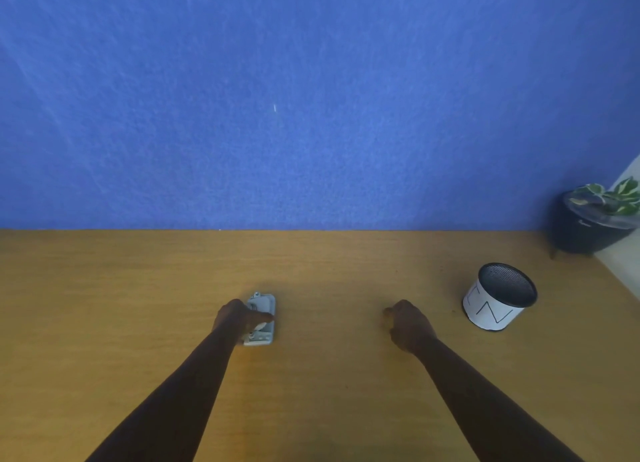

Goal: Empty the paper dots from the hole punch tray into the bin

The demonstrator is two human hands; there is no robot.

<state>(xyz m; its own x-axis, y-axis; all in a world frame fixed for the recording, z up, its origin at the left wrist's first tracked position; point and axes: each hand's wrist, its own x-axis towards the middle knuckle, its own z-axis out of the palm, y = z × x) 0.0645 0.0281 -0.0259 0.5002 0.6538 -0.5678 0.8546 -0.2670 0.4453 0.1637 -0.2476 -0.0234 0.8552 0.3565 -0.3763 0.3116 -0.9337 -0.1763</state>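
Note:
A small grey metal hole punch lies on the wooden table, a little left of the middle. My left hand rests over its left side with the fingers laid across it, hiding its centre. My right hand hovers low over bare table further right, fingers loosely curled with nothing in them. The bin, a small black mesh pot wrapped in white paper with black lettering, stands upright to the right of my right hand. No paper dots are visible.
A blue felt partition closes off the back of the table. A black pot with a green-and-white plant stands at the back right corner, beyond the bin. The table's right edge runs diagonally past the bin.

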